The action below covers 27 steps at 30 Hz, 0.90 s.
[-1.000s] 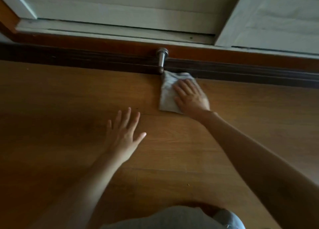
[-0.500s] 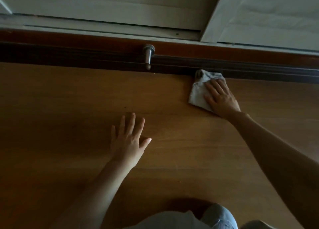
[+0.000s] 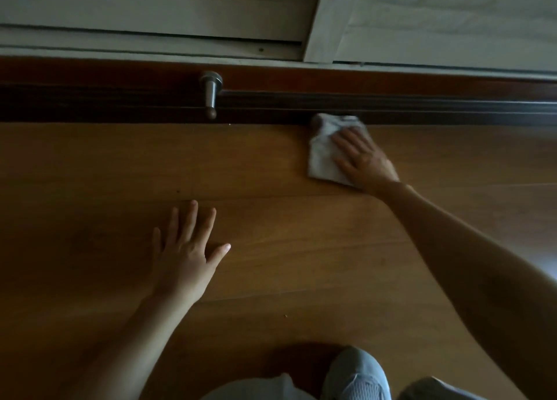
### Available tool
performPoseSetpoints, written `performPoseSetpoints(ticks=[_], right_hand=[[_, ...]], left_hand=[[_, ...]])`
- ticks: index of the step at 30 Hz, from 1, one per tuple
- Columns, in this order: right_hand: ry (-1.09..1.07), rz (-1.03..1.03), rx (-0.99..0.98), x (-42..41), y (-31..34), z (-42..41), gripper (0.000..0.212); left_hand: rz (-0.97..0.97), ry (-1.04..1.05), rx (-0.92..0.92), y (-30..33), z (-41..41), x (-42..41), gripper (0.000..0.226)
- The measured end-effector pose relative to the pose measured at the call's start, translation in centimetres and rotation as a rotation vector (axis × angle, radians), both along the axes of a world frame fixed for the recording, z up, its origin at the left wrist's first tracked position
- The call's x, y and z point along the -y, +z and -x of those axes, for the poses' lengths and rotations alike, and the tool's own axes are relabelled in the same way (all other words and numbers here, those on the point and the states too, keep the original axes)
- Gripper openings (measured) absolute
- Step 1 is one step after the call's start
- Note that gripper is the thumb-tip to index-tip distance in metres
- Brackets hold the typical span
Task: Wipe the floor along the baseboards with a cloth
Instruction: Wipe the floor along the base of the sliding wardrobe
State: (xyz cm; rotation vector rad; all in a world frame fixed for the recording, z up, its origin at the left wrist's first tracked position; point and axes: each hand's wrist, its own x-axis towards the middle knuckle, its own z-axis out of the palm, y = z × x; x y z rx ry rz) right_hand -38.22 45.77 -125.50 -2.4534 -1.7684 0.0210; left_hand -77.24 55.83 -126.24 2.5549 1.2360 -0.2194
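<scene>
The left hand (image 3: 188, 258) lies flat with fingers spread on the smooth, wood-grained floor (image 3: 90, 173). Up at the floor's far edge, a metal cylindrical door stop (image 3: 211, 94) juts from the dark, grooved baseboard (image 3: 422, 107). To its right, the right hand (image 3: 363, 158), fingers straight, presses a crumpled pale cloth (image 3: 322, 155) against the baseboard; half a second ago the cloth sat farther right of the stop. White panelled walls (image 3: 150, 8) rise above; the room is dim.
</scene>
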Motion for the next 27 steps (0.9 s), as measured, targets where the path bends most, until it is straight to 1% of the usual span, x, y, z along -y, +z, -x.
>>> performPoseSetpoints(ticks=[2, 3, 4, 5, 6, 8, 10, 12, 14, 16, 17, 20, 22, 24, 27], right_hand=[[-0.086, 0.098, 0.05, 3.6, -0.1, -3.9, 0.045], [-0.113, 0.151, 0.076, 4.3, -0.3, -5.0, 0.049], [-0.163, 0.18, 0.068, 4.3, -0.7, -5.3, 0.057], [-0.219, 0.18, 0.038, 3.5, -1.1, -4.7, 0.065], [-0.238, 0.154, 0.029, 2.0, -1.4, -3.2, 0.068], [-0.188, 0.053, 0.038, -1.9, -1.1, 1.6, 0.06], [-0.082, -0.016, 0.003, -5.7, -0.6, 6.9, 0.056], [0.052, -0.035, -0.061, -8.9, 0.0, 11.3, 0.054], [0.207, -0.004, -0.068, -11.0, -0.3, 13.7, 0.052], [0.32, 0.058, -0.052, -11.3, -0.3, 12.7, 0.056], [0.337, 0.062, -0.029, -10.8, -0.4, 11.2, 0.057], [0.267, 0.056, 0.041, -6.2, -0.3, 4.8, 0.055], [0.218, 0.081, 0.046, -2.7, 0.4, 1.6, 0.054], [0.224, 0.122, 0.061, -1.9, 0.8, 0.7, 0.054], [0.354, 0.154, 0.107, -6.0, 0.6, 3.2, 0.057]], left_hand=[[0.011, -0.004, -0.011, 0.0, 0.0, 0.0, 0.086], [0.014, -0.001, -0.01, 0.0, 0.0, 0.0, 0.086], [0.015, 0.0, -0.008, 0.0, 0.0, 0.0, 0.086], [0.013, 0.002, -0.01, 0.1, 0.0, -0.1, 0.086], [0.014, 0.001, -0.016, 0.1, 0.1, -0.1, 0.085], [0.021, 0.002, -0.022, 0.1, 0.0, 0.0, 0.085], [0.023, 0.009, -0.027, 0.1, -0.1, 0.1, 0.084], [0.015, 0.007, -0.044, 0.1, -0.1, 0.1, 0.086], [0.012, 0.005, -0.044, 0.1, -0.1, 0.0, 0.087], [0.026, 0.01, -0.024, 0.3, -0.1, -0.1, 0.088], [0.032, 0.015, -0.015, 0.5, -0.2, 0.0, 0.088], [0.028, 0.014, -0.017, 0.4, -0.2, 0.1, 0.088], [0.022, 0.019, 0.003, 0.2, -0.1, 0.0, 0.087], [0.019, 0.021, 0.011, -0.2, 0.0, 0.0, 0.086], [-0.02, 0.027, 0.041, -0.4, 0.0, 0.1, 0.082]])
